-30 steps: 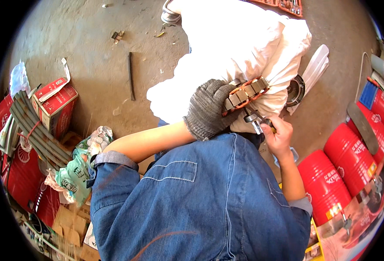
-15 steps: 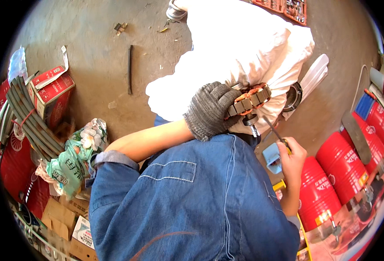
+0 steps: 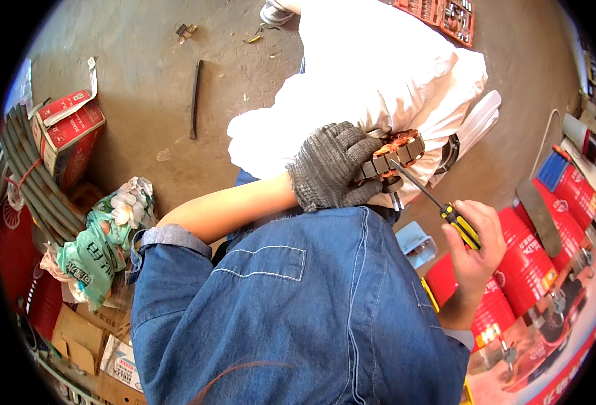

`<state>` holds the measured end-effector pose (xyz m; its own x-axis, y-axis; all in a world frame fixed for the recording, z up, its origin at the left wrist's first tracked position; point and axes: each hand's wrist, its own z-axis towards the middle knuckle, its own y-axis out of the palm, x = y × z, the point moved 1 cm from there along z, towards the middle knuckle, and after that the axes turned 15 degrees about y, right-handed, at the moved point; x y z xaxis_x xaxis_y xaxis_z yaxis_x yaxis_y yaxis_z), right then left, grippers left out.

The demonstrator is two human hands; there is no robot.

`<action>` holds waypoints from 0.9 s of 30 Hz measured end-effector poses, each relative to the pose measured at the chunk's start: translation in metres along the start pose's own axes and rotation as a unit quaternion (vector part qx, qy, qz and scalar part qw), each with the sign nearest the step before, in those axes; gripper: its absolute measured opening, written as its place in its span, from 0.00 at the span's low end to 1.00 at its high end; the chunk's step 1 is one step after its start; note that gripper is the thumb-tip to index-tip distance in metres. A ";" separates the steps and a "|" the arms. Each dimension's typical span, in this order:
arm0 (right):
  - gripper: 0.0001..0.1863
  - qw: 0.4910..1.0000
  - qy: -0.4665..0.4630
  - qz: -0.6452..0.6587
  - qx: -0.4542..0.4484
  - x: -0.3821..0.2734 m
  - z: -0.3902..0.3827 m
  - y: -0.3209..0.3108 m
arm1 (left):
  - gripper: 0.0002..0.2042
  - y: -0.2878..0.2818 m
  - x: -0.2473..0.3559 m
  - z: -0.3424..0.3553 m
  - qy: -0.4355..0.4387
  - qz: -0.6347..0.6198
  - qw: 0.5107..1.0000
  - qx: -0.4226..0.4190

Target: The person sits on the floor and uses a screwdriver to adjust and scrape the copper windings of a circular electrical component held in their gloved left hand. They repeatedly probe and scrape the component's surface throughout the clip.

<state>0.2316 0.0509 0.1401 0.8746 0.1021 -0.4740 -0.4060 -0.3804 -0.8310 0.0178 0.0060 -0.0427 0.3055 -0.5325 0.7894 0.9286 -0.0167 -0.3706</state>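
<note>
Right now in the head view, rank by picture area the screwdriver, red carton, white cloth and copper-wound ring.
1. White cloth, clearly largest.
2. Red carton.
3. Copper-wound ring, partly hidden by the gloved left hand.
4. Screwdriver, long but slender.

Gloved left grip (image 3: 335,167) curled, left forearm (image 3: 234,208) slanting inward, bare right grip (image 3: 481,237) clasped, right forearm (image 3: 461,307) foreshortened
</note>
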 end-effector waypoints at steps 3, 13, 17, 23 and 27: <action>0.20 0.999 -0.033 -0.016 -0.031 -0.010 0.013 -0.010 | 0.30 0.000 -0.002 -0.003 0.006 0.000 1.000 0.006; 0.21 0.977 -0.056 -0.149 -0.142 -0.062 0.059 -0.034 | 0.30 0.000 -0.006 -0.006 0.006 -0.016 1.000 -0.009; 0.18 0.967 -0.088 -0.168 -0.169 -0.069 0.080 -0.041 | 0.30 0.002 -0.006 -0.007 0.009 -0.022 1.000 0.004; 0.15 0.943 -0.138 -0.176 -0.247 -0.076 0.122 -0.040 | 0.30 -0.004 -0.002 -0.002 0.006 -0.015 1.000 -0.021; 0.12 0.916 -0.155 -0.184 -0.321 -0.084 0.154 -0.031 | 0.30 -0.004 -0.001 -0.002 -0.002 -0.023 0.998 -0.051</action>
<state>0.1296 0.1956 0.1606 0.7635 0.5502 -0.3381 0.2280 -0.7196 -0.6559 0.0133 0.0047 -0.0435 0.2632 -0.5258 0.8089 0.9158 -0.1275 -0.3809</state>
